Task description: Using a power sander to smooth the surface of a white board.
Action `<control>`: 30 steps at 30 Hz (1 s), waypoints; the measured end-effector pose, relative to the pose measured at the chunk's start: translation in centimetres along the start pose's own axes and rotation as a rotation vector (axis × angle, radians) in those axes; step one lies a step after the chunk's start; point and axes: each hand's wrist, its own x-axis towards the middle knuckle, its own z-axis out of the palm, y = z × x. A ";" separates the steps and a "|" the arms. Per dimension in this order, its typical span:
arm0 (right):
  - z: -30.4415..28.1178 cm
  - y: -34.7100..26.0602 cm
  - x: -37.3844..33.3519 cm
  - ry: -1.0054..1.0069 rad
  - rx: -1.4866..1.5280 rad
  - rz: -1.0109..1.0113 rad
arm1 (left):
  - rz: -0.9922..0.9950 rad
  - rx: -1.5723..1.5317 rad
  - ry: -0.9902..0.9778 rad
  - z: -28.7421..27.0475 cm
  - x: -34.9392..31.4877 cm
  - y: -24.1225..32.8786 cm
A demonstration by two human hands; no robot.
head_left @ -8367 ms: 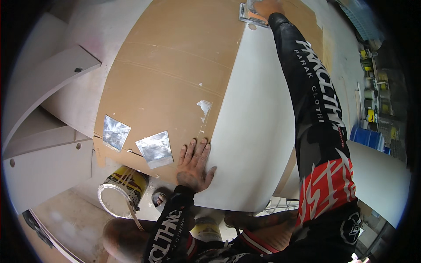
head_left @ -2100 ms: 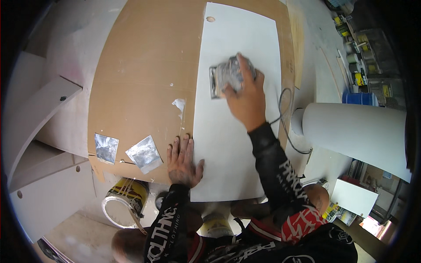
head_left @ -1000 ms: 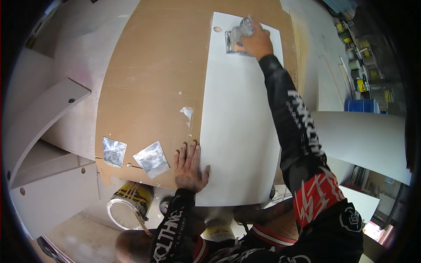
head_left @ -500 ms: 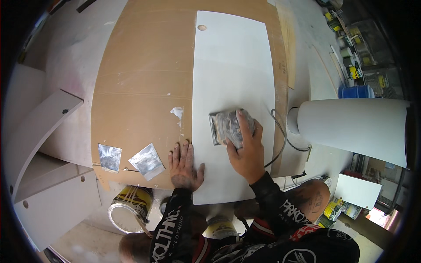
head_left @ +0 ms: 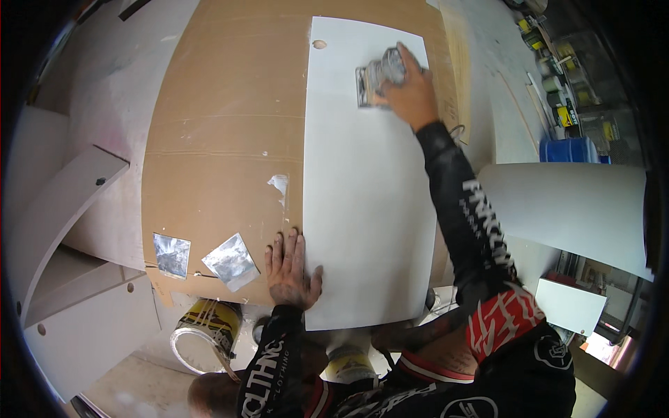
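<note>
right hand [head_left: 413, 90] clamped on the sander [head_left: 376, 74] just zipped up near the far right corner of the white panel [head_left: 366, 209], left hand [head_left: 288, 273] still flat by the near left one, well apart

The left hand [head_left: 289, 280] lies flat with its back upward at 7 o'clock, four fingers extended toward 12 and slightly spread, the thumb held apart on the 3 o'clock side, while the left forearm [head_left: 273, 348], black-sleeved to the wrist, rises from below it. The right arm [head_left: 465, 209] reaches up from 4 o'clock, fairly straight, its forearm slanting toward 11, the black sleeve banded red with pale markings higher up. At 1 o'clock the right hand [head_left: 414, 97] is curled in a grip, index finger angled toward 11, thumb on its 9 o'clock side.
</note>
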 end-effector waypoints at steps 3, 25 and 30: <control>3.7 2.3 6.3 0.029 -0.007 0.002 | -0.020 0.046 -0.025 -0.4 -0.2 -0.4; -0.8 2.2 -0.7 -0.050 0.006 -0.067 | 0.021 0.040 0.005 -0.3 -0.4 -0.6; -6.0 -2.0 -13.1 -0.102 0.002 0.002 | 0.038 0.033 0.015 0.5 -0.3 -0.2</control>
